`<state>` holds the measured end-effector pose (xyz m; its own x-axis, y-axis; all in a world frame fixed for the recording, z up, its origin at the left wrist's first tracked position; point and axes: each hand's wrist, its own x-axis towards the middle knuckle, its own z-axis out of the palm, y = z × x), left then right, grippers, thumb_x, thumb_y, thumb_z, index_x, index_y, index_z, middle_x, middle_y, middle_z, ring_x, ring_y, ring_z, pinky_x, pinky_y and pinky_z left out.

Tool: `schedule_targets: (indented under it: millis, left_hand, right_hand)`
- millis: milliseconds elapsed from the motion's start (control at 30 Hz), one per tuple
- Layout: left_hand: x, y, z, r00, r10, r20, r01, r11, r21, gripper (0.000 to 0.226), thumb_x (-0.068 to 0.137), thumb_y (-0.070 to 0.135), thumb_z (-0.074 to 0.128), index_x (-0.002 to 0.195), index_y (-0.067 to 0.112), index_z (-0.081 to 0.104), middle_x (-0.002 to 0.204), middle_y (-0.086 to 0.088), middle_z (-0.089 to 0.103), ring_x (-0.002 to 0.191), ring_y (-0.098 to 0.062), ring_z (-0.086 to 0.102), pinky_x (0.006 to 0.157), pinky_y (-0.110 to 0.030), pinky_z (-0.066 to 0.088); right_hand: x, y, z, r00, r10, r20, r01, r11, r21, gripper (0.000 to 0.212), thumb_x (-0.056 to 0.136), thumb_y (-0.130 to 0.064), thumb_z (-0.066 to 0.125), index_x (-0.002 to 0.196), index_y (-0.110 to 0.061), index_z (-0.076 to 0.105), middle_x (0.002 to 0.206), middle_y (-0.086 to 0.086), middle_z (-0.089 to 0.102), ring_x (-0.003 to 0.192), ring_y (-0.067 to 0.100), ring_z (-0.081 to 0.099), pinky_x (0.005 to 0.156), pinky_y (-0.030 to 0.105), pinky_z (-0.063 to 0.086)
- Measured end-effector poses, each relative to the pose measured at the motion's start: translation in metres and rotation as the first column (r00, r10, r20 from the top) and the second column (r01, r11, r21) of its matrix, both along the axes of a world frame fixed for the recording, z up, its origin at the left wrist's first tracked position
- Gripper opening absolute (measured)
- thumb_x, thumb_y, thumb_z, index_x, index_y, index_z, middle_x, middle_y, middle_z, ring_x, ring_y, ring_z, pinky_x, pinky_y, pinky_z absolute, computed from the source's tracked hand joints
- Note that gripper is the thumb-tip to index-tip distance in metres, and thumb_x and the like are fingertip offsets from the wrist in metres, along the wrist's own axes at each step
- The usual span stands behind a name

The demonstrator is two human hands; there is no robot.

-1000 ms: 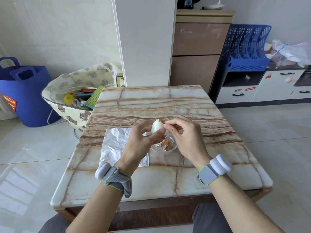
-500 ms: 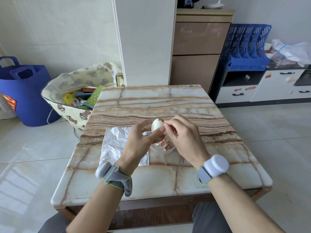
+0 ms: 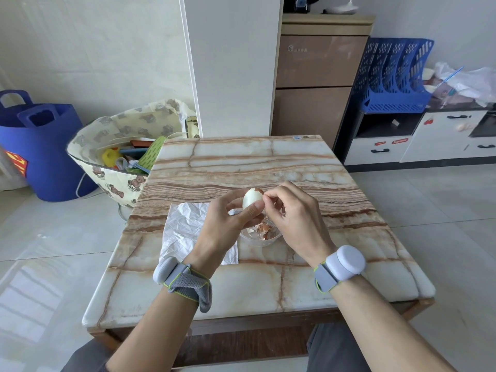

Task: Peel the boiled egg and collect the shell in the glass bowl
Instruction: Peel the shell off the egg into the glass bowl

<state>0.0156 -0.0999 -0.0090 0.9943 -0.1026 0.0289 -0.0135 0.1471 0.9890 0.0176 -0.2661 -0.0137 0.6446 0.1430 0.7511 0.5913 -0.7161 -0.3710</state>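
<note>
White napkin [image 3: 185, 226] on marble tbl [image 3: 241, 157]; blue tub [image 3: 45, 157] & bear-print bag [image 3: 126, 127] on floor, L.

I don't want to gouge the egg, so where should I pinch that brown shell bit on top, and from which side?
Probably pinch the raised edge of the brown shell bit at the top of the egg, coming from the right with the right hand: the edge juts up there, and the left hand covers the egg's left and lower sides.
</note>
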Motion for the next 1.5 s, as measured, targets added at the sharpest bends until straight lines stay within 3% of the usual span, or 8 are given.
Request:
schedule_targets:
  millis: [333,600,833,1133,1300,1500]
  left_hand:
    - [-0.0013,-0.0001,-0.0006,1.000,-0.019,-0.004,0.019,1.000,0.012,0.036,0.090,0.016,0.077,0.123,0.004,0.069,0.111,-0.025,0.073,0.091,-0.036,0.077,0.091,-0.041,0.062]
    - [-0.0030,-0.0005,0.0038,0.999,-0.047,-0.007,0.047,0.999,-0.001,0.037,0.093,0.017,0.074,0.126,0.003,0.066,0.119,-0.026,0.068,0.095,-0.039,0.076,0.095,-0.041,0.060]
    - [-0.0044,-0.0011,0.0054,0.999,-0.038,-0.017,0.038,0.999,-0.020,0.035,0.095,0.013,0.071,0.127,0.001,0.064,0.123,-0.028,0.066,0.098,-0.040,0.075,0.094,-0.036,0.061]
    - [-0.0038,-0.0014,0.0052,0.999,-0.023,-0.032,0.022,0.999,-0.048,0.037,0.096,0.013,0.070,0.131,0.004,0.061,0.124,-0.027,0.067,0.098,-0.038,0.076,0.091,-0.032,0.062]
    - [-0.0025,-0.0021,0.0027,0.998,0.005,-0.067,-0.012,0.995,-0.100,0.041,0.096,0.011,0.070,0.133,0.006,0.053,0.124,-0.025,0.068,0.091,-0.033,0.077,0.090,-0.035,0.062]
    - [-0.0040,-0.0010,0.0020,0.998,-0.032,-0.052,0.028,0.997,-0.079,0.026,0.099,0.014,0.066,0.123,0.005,0.058,0.113,-0.027,0.072,0.089,-0.032,0.076,0.087,-0.037,0.063]
  right_hand:
    - [0.0008,-0.0016,-0.0007,1.000,0.019,0.000,-0.019,1.000,0.019,0.011,0.096,-0.004,0.069,0.085,-0.007,0.067,0.081,0.000,0.061,0.069,0.016,0.056,0.065,0.027,0.047]
    - [0.0029,-0.0006,-0.0016,0.983,0.051,-0.177,0.012,0.942,0.336,0.009,0.093,-0.005,0.072,0.086,-0.009,0.069,0.079,-0.003,0.068,0.071,0.008,0.062,0.067,0.012,0.046]
    - [0.0028,-0.0046,-0.0045,0.973,0.017,-0.229,0.060,0.943,0.328,0.012,0.093,-0.009,0.074,0.082,-0.012,0.070,0.074,-0.004,0.069,0.066,0.013,0.062,0.064,0.021,0.050]
    - [0.0052,-0.0044,-0.0087,0.961,-0.005,-0.277,0.089,0.953,0.291,0.013,0.089,-0.001,0.074,0.092,-0.013,0.077,0.082,-0.004,0.073,0.070,0.008,0.066,0.068,0.016,0.052]
    - [0.0027,-0.0030,-0.0036,0.956,0.096,-0.278,0.013,0.930,0.367,0.007,0.092,-0.011,0.077,0.097,-0.015,0.080,0.086,-0.010,0.077,0.079,0.010,0.071,0.074,0.020,0.055]
    - [0.0020,-0.0009,-0.0016,0.950,0.147,-0.276,-0.036,0.928,0.370,0.005,0.093,-0.018,0.078,0.096,-0.015,0.081,0.089,-0.008,0.078,0.081,0.012,0.072,0.075,0.025,0.056]
